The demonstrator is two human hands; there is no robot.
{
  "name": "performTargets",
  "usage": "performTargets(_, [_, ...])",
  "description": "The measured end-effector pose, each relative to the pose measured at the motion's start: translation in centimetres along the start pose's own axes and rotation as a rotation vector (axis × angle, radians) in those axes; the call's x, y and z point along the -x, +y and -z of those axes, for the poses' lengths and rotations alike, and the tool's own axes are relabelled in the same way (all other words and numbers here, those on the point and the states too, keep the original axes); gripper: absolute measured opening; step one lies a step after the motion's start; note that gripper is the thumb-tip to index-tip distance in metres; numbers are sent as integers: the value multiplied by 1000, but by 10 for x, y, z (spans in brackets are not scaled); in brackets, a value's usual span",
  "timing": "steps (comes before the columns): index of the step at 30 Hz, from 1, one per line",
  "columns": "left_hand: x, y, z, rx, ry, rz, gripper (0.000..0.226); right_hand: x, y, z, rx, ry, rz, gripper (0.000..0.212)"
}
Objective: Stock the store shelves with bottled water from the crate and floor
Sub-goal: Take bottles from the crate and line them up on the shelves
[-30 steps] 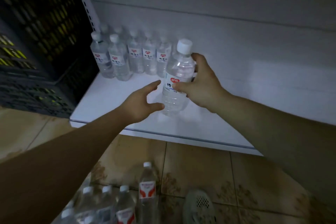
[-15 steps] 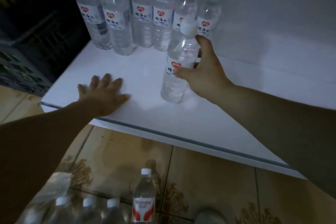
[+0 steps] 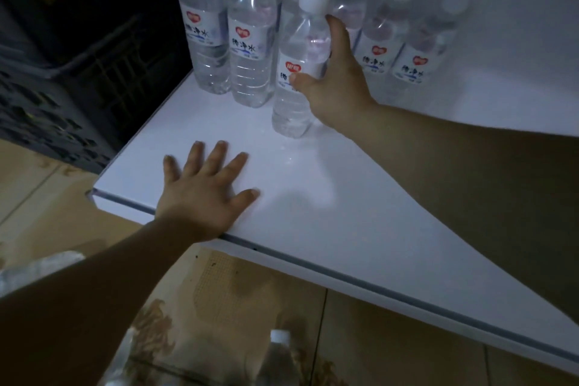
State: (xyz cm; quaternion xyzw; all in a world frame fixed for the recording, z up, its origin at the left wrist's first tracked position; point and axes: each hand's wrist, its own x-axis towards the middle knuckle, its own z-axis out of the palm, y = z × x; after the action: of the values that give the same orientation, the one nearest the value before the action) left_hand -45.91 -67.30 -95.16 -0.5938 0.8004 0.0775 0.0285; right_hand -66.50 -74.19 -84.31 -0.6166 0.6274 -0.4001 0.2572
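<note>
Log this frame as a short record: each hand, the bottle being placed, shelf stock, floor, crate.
left hand: flat, palm down on the white shelf near its front edge
right hand: grips the bottle around its upper body
bottle: upright, base on the shelf, just in front of the stocked row
floor: one capped bottle in view below the shelf
crate: black, left of the shelf

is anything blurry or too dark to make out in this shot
Head view: dim, bluish light; the front bottle gripped by the right hand is fairly sharp; the back-row bottles behind it are hazy; the crate is lost in shadow; the shelf shows a soft shadow beside the flat left hand; the floor bottles at the bottom edge are dark and blurred.
</note>
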Motion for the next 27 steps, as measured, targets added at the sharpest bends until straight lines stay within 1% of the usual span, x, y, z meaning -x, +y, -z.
performTargets(5, [1,-1,-1,6,-14,1,76,-24,1,-18,43,99,7,83])
performTargets(12, [1,-3,-2,47,-8,-6,85,-31,2,-21,123,117,23,85])
performTargets(16, [1,-3,-3,43,-10,-7,84,-30,-1,-13,235,73,16,89])
performTargets(21, [1,-2,-1,24,-19,1,81,-25,-9,-6,218,-29,-45,95])
performTargets(27, [1,-1,0,44,-18,11,81,17,11,26,267,-64,-115,87])
